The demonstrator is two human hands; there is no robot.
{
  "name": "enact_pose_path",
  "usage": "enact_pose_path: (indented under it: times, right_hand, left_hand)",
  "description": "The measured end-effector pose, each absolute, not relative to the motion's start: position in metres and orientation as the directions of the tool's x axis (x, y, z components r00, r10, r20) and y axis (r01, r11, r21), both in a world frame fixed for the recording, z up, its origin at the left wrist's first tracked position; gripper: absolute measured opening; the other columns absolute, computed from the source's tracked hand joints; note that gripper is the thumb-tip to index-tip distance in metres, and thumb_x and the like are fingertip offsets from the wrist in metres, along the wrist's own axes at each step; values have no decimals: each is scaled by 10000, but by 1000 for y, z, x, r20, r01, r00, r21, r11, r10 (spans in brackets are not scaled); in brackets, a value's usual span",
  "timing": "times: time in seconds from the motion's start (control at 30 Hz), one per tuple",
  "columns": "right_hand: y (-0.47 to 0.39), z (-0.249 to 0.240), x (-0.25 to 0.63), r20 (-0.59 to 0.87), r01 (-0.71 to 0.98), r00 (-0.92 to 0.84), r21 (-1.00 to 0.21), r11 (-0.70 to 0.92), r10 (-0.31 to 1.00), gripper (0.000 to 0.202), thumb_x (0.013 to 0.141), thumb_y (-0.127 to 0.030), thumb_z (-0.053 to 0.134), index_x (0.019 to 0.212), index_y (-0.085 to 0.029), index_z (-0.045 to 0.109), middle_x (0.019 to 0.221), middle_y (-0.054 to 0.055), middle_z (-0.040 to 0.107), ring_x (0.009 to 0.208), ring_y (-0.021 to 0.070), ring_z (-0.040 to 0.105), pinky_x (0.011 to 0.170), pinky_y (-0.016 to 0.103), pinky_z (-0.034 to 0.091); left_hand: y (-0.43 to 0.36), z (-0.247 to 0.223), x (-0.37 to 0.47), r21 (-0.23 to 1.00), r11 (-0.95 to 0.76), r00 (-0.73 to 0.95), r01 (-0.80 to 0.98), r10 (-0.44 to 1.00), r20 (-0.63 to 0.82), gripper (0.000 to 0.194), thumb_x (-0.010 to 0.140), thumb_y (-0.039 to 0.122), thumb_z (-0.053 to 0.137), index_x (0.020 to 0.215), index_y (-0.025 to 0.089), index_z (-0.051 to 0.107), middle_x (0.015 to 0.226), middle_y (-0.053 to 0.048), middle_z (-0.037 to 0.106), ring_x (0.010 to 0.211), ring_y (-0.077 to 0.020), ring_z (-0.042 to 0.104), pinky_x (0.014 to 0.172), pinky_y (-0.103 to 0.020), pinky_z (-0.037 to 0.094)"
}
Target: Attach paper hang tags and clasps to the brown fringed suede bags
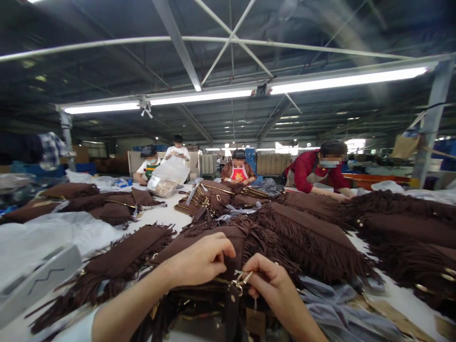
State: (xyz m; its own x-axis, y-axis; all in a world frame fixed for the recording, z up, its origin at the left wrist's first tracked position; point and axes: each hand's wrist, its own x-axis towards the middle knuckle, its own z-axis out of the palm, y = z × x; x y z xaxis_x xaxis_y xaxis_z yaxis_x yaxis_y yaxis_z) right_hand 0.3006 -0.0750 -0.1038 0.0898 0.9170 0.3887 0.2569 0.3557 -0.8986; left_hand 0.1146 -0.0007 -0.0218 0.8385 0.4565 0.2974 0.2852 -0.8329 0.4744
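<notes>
My right hand pinches a small gold clasp between thumb and fingers. A thin pale string hangs at the clasp, which joins a dark brown strap by a metal ring. My left hand hovers just left of it, fingers curled but thumb and index apart, with nothing visible between them. Beneath both hands lies a dark brown fringed bag; its front edge drops into shadow, where details are hard to make out. Another fringed bag lies to the left.
Stacks of brown fringed bags cover the right side; more brown bags lie at the back left. White plastic sheeting and a grey-white bin stand left. Several co-workers are across the white table, one in a red sleeve leaning over it.
</notes>
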Motion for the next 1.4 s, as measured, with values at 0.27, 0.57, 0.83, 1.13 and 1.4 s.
enact_pose_path:
  times: [0.27, 0.57, 0.83, 1.13, 1.4]
  right_hand:
    - [-74, -104, 303, 375, 350, 61, -876, 332, 925, 157, 818, -309, 568, 757, -172, 611, 563, -50, 541, 522, 112, 530, 522, 217, 402]
    - [-87, -93, 305, 213, 375, 11, -907, 194, 977, 492, 777, -285, 505, 1262, -199, 505, 883, 9, 610, 512, 105, 576, 404, 195, 421]
    - [-87, -84, 302, 344, 299, 219, -914, 273, 913, 408, 822, -514, 501, 983, -156, 612, 472, -60, 476, 397, 114, 448, 400, 214, 324]
    - [-73, -100, 304, 450, 280, 322, -886, 371, 833, 293, 823, -452, 555, 680, -197, 568, 492, -68, 406, 455, 101, 356, 462, 234, 284]
    - [-67, -108, 301, 559, 393, 364, -817, 421, 745, 313, 868, -437, 527, 702, -183, 604, 553, -45, 456, 531, 127, 417, 528, 245, 312]
  left_hand:
    - [-7, -50, 128, 146, -947, 855, 285, 320, 408, 171, 894, 153, 513, 729, 180, 546, 816, -16, 552, 766, -155, 527, 633, -254, 339]
    - [6, -34, 136, 454, -871, 703, 191, 444, 556, 157, 796, 73, 426, 689, 185, 452, 747, 8, 488, 712, -134, 444, 646, -246, 340]
    - [-6, -5, 148, 597, -799, 754, 72, 435, 492, 113, 804, 170, 468, 703, 174, 517, 786, 7, 513, 742, -131, 466, 665, -236, 380]
    - [-4, -23, 160, 780, -617, 765, 103, 550, 334, 180, 826, 289, 515, 860, 150, 623, 756, 10, 573, 646, -125, 542, 604, -231, 429]
    - [-6, -54, 161, 606, -754, 678, 254, 585, 445, 204, 735, 150, 564, 535, 146, 602, 627, 15, 536, 619, -109, 494, 571, -227, 320]
